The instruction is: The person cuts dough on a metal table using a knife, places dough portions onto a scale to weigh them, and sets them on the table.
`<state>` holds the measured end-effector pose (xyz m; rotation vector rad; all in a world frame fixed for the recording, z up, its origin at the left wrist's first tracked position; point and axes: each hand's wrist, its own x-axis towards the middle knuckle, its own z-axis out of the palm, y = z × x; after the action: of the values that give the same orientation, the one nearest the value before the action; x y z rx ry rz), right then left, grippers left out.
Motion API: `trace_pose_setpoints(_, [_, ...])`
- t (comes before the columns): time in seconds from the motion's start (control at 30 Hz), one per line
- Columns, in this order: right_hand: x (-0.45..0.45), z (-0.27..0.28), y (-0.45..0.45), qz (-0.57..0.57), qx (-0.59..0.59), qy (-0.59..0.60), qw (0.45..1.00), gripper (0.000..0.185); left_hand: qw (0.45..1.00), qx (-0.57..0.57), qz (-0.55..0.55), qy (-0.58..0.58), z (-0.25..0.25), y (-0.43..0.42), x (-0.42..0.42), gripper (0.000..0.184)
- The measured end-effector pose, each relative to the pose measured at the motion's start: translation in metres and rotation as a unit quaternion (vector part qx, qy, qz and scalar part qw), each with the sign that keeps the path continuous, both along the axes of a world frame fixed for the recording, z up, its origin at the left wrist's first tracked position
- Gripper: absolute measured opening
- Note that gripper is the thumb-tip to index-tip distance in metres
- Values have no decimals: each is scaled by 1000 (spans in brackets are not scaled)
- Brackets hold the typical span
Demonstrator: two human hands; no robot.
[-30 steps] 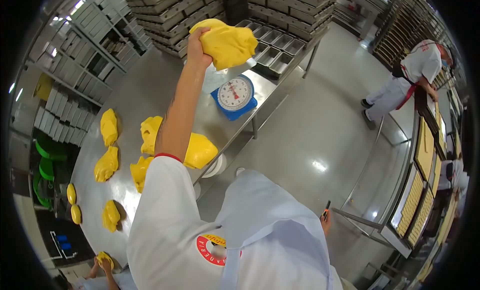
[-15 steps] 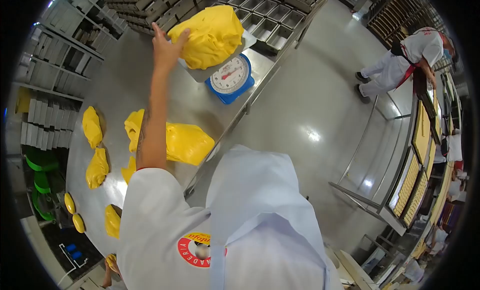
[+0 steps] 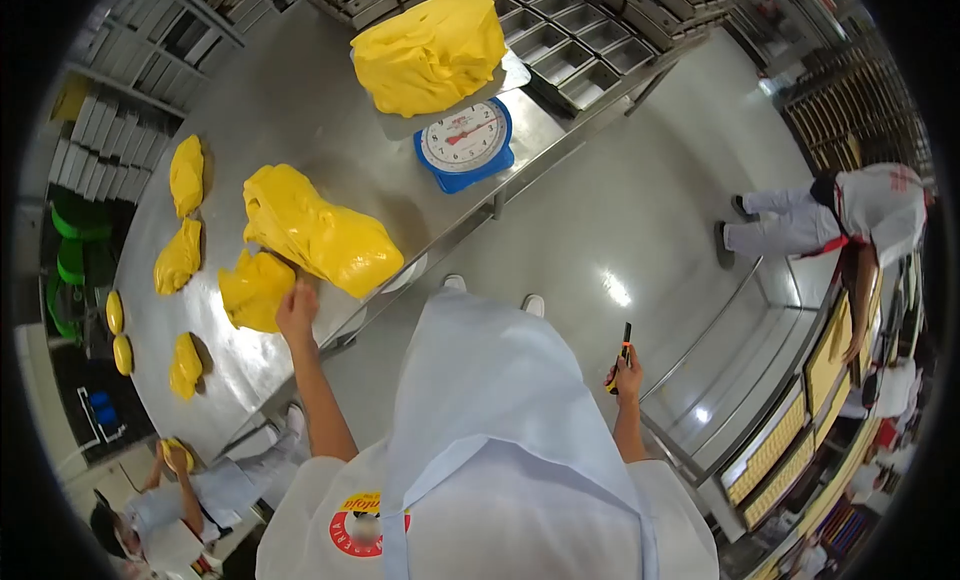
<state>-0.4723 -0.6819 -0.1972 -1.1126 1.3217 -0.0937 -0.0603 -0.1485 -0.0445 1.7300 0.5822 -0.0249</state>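
Observation:
My left hand (image 3: pixel 298 308) is at the right edge of a smaller yellow dough piece (image 3: pixel 257 290), its fingers curled against the dough and partly hidden. Beside that piece lies a long yellow dough mass (image 3: pixel 320 230) on the metal table. My right hand (image 3: pixel 628 376), away from the table, is closed around a black and orange cutter knife (image 3: pixel 626 342). A big yellow dough lump (image 3: pixel 430 55) rests on the metal pan of a blue scale (image 3: pixel 464 145), with no hand on it.
More dough pieces (image 3: pixel 186 175) lie along the left of the metal table (image 3: pixel 290 90). Baking tins (image 3: pixel 590 83) stand at the table's far end. One co-worker (image 3: pixel 180 500) handles dough at lower left; another (image 3: pixel 870 215) leans over trays (image 3: pixel 765 455) at right.
My left hand has let go of the large lump, now on the scale pan, and moved down to the smaller dough piece. The scale's needle has turned. My right hand with the knife is back in view.

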Motion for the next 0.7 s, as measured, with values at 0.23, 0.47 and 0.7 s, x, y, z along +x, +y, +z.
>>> trace_pose_setpoints(0.23, [50,-27,-58,222,0,9,975,17,997,55,-7,61,12,14,-149,36])
trace_pose_setpoints(0.47, [141,65,3,383,-22,-52,922,22,981,51,175,60,5,97,-199,51])
trace_pose_setpoints(0.7, [227,173,160,456,-85,-140,875,24,959,216,173,-65,-35,200,-63,86])
